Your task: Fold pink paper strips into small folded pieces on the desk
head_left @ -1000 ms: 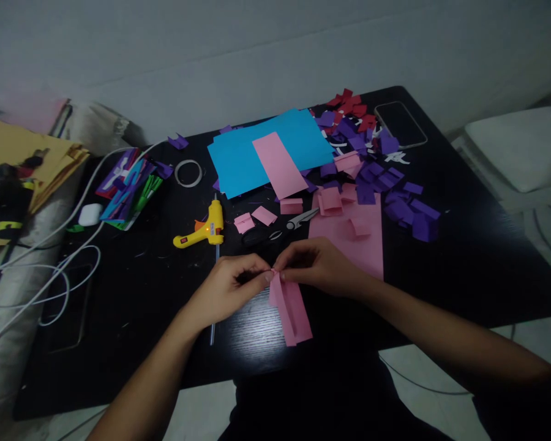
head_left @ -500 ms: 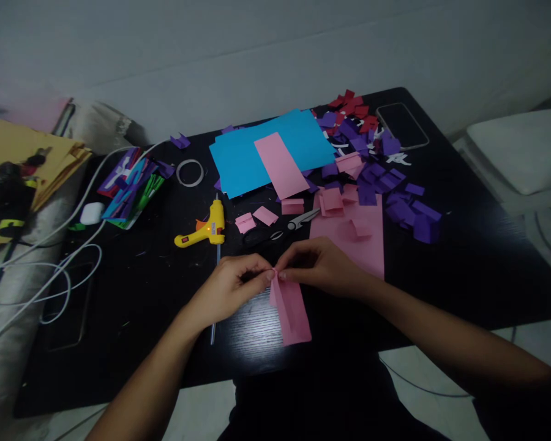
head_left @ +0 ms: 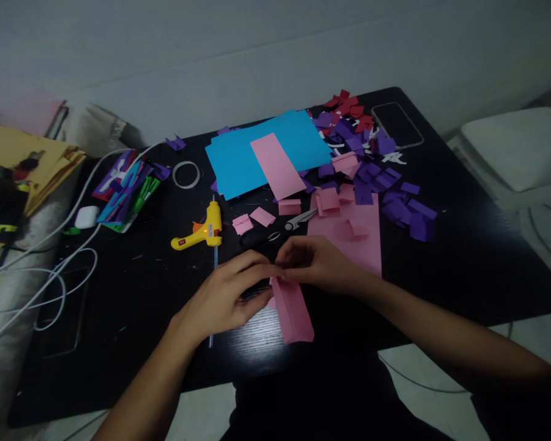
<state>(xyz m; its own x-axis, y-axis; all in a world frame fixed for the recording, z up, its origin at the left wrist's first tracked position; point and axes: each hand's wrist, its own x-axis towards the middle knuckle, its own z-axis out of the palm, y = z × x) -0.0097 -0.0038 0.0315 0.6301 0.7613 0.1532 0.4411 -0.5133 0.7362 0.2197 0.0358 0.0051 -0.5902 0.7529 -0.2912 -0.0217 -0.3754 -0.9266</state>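
A folded strip of pink paper (head_left: pixel 294 313) hangs down toward me, its top end between my two hands. My left hand (head_left: pixel 239 286) has its fingers closed on the strip's upper left, the index finger reaching across the top. Pinching that same top end from the other side is my right hand (head_left: pixel 310 262), its fingers curled. My fingers partly hide the upper edge of the paper. Just beyond my hands lie scissors (head_left: pixel 298 220) with dark handles. To their left is a yellow glue gun (head_left: pixel 206 229) with a clear glue stick in its back.
Blue sheets (head_left: pixel 239 162) lie at the back with a pink strip (head_left: pixel 278 165) on top. A pink sheet (head_left: pixel 365 248) and purple paper pieces (head_left: pixel 399 208) are on the right. White cables (head_left: pixel 57 269), a tape roll (head_left: pixel 186 175) and a phone (head_left: pixel 397 124) also lie around.
My left fingers have shifted from a fingertip pinch to reaching over the strip's top. The strip's folded lower part has turned slightly. The whole view has moved a little.
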